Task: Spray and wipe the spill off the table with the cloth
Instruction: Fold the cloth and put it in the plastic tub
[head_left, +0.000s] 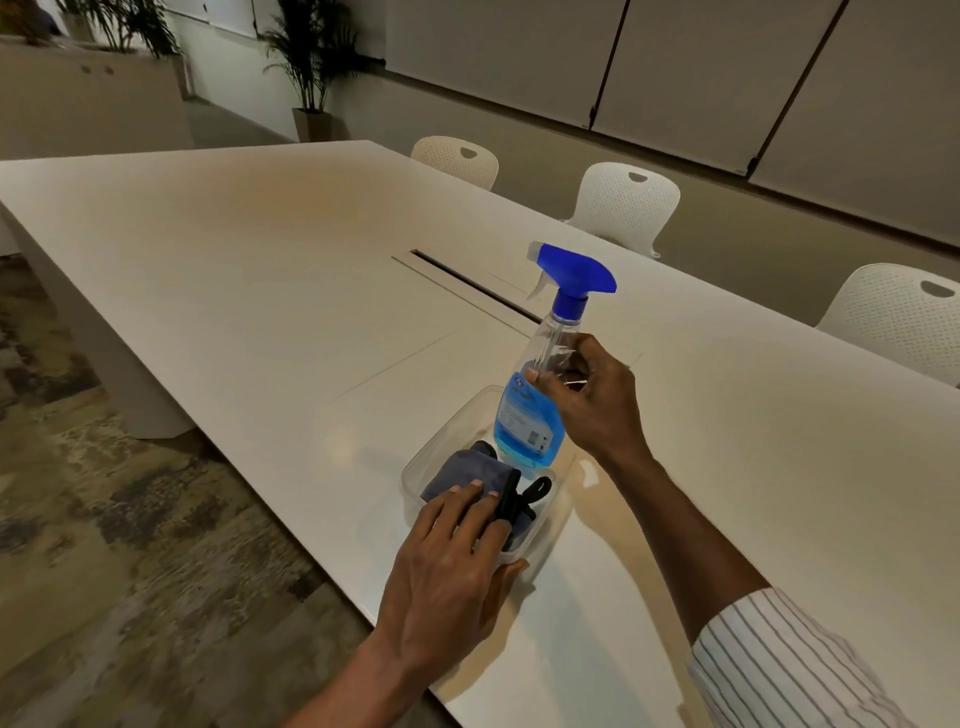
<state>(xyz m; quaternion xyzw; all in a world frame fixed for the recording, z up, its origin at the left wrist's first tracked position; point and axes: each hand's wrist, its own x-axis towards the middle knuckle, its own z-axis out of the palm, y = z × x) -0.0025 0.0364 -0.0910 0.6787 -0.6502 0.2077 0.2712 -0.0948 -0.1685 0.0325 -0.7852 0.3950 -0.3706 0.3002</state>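
Cloth (467, 475) folded in the clear tub (540, 540), under my left hand (441, 571), fingers spread flat on it, my right hand (592, 400) gripping the spray bottle (535, 410) just beyond.

This is an office meeting room. A long white table (260, 270) is lined with perforated white chairs (626, 205). Potted palms (311, 78) stand beyond its far corner.

White chairs (623, 205), potted palm (311, 67), patterned carpet (104, 519), panelled wall (675, 78)
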